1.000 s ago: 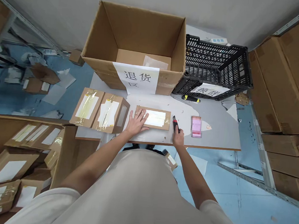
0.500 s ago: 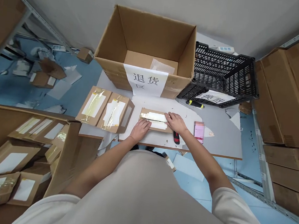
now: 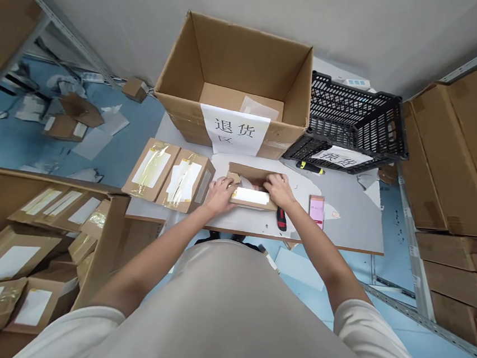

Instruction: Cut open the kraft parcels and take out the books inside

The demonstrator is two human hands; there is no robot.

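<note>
A small cardboard box [image 3: 253, 205] sits on the table before me, its top flaps opened; a white label runs along the near flap. Pale wrapping shows inside, but what it covers is unclear. Curled over the box's left end, the fingers of my left hand [image 3: 220, 194] grip the flap edge there. My right hand [image 3: 280, 191] holds the right end, its fingertips bent over the rim and partly hidden. A red and black box cutter [image 3: 281, 219] lies just below my right hand. To the left stand two taped cartons [image 3: 185, 180], side by side.
Behind the small box are a large open carton [image 3: 231, 125] with a paper sign and a black plastic crate [image 3: 353, 128]. A yellow and black cutter [image 3: 309, 167] and a phone [image 3: 316, 210] lie on the table [image 3: 355, 229]. A bin of parcels [image 3: 108, 245] stands at left.
The small box's top flaps have gone from closed to opened, baring its inside. My left hand has shifted left and up to the box's end; my right hand has moved slightly up.
</note>
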